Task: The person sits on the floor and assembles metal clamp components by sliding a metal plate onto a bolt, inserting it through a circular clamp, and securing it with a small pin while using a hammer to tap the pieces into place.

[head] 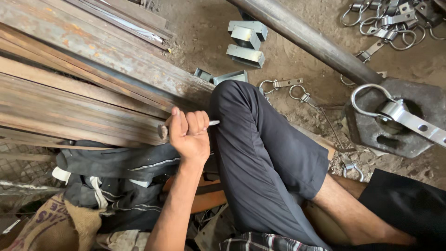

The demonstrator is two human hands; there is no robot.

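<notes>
A thin silvery metal rod (213,123), its bright tip jutting rightward from the fist toward the bent knee in dark trousers (241,111), lies roughly level across the left hand (188,135), which is clenched tight around it beside rusty steel bars (83,93); the right hand is out of sight.

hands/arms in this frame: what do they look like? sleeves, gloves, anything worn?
Only one hand shows, and which it is cannot be told. It is bare: no glove, ring, watch or wristband. The forearm is bare too, with no sleeve in view up to the frame's lower edge. The other hand is out of view. Nearby clothing: dark trousers rolled above the shin, and a checked cloth.
</notes>
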